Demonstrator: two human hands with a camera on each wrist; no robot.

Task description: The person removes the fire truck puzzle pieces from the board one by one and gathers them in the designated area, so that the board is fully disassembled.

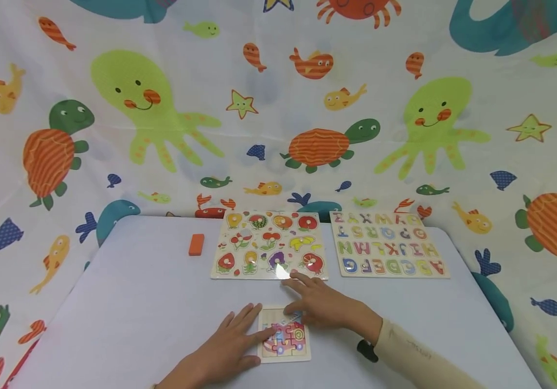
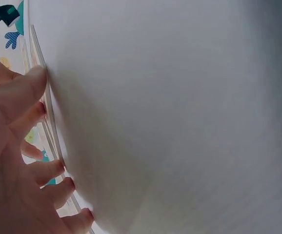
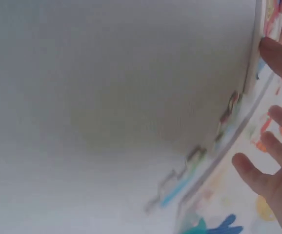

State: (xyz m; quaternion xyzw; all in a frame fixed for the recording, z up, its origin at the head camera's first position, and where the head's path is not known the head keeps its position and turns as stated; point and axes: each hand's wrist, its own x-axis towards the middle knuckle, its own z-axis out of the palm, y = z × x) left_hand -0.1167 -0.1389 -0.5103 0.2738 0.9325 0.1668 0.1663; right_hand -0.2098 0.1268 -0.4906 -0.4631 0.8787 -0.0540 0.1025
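Observation:
A small wooden jigsaw puzzle [image 1: 284,359] with a pale frame lies on the table, with pink, blue and yellow pieces in its lower part. My left hand [image 1: 227,346] rests along its left side, fingers spread, one fingertip on the pieces. In the left wrist view the thumb [image 2: 26,92] touches the frame's edge. My right hand [image 1: 324,303] is over the puzzle's upper right corner, its thumb near a tilted bluish piece [image 1: 297,316]. In the right wrist view that thumb [image 3: 280,58] meets the frame, while the other fingers stretch out apart. The palm hides part of that corner.
Behind the puzzle lie a fruit peg board [image 1: 254,240] and an alphabet board [image 1: 375,248]. An orange block [image 1: 196,245] is at the back left. Blurred colourful pieces [image 3: 194,161] show in the right wrist view. A sea-animal curtain [image 1: 268,124] hangs behind the white table [image 1: 127,302].

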